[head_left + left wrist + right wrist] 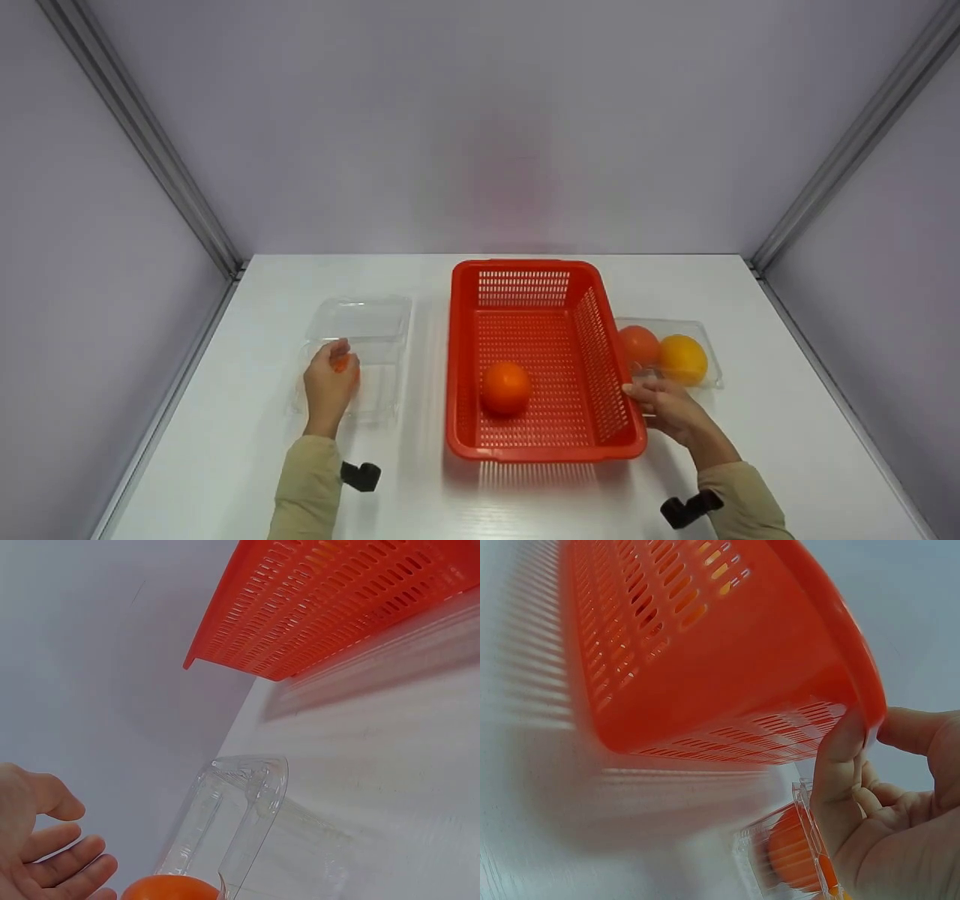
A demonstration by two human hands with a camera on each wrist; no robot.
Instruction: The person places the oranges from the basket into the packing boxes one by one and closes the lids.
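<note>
A red plastic basket [525, 454] with slotted walls stands mid-table, with an orange [505, 388] inside. My right hand [671, 409] pinches the basket's right rim between thumb and fingers, as the right wrist view shows. On the left, my left hand [330, 386] is over an opened clear plastic box [360, 319]. Its fingers [71, 862] are loosely bent and hold nothing. Close by them, partly cut off in the left wrist view, is a round orange fruit [171, 889] at the clear box.
Right of the basket lies another clear box [694, 328] with a reddish-orange fruit [639, 345] and a yellow-orange fruit [682, 360]. It is close to my right hand. Pale walls enclose the white table [540, 502] at the back and both sides.
</note>
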